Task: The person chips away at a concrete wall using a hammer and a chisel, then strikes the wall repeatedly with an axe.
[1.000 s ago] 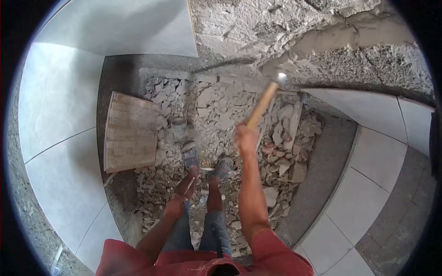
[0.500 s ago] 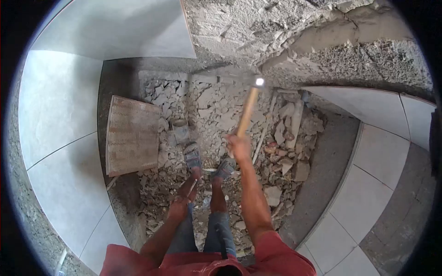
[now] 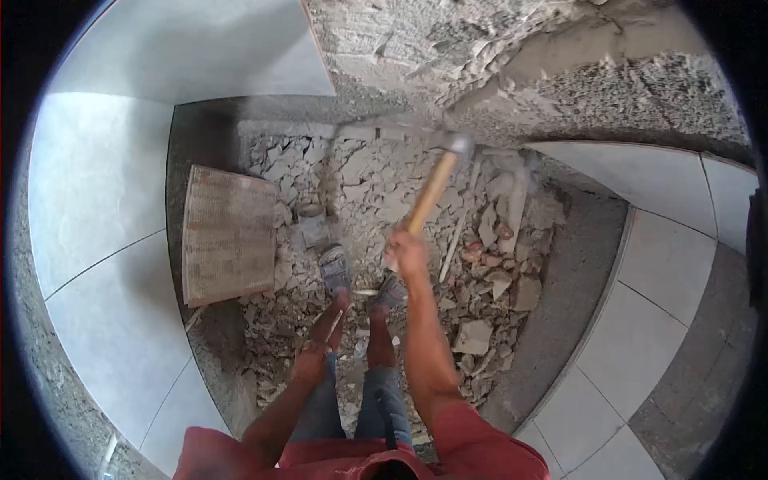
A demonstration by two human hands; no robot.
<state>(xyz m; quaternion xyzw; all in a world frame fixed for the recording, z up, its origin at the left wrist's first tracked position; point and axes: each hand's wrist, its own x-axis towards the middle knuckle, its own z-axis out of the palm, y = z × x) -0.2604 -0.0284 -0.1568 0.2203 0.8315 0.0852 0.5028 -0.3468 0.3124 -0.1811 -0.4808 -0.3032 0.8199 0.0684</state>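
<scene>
My right hand (image 3: 408, 252) is wrapped round the wooden handle of a hammer (image 3: 432, 193). The hammer's metal head, smeared by motion, points away from me and overlaps the foot of the far rough wall in this view. Lower and to the left, my left hand (image 3: 310, 362) is closed on a thin pale rod (image 3: 335, 320) that slants up past my lower leg; its exact kind is too small to make out. Both my feet, in dusty sandals (image 3: 334, 268), stand among broken rubble (image 3: 376, 172).
A ridged tile (image 3: 230, 236) leans at the left, beside a dusty cup-like container (image 3: 313, 226). White pipes (image 3: 514, 204) and brick pieces lie at the right. Large pale tiles (image 3: 112, 184) cover the left wall; the far wall (image 3: 448, 64) is bare, chipped mortar.
The hammer head has shifted slightly right and toward me, while my right hand has moved a little left. My left hand and the rod have hardly moved.
</scene>
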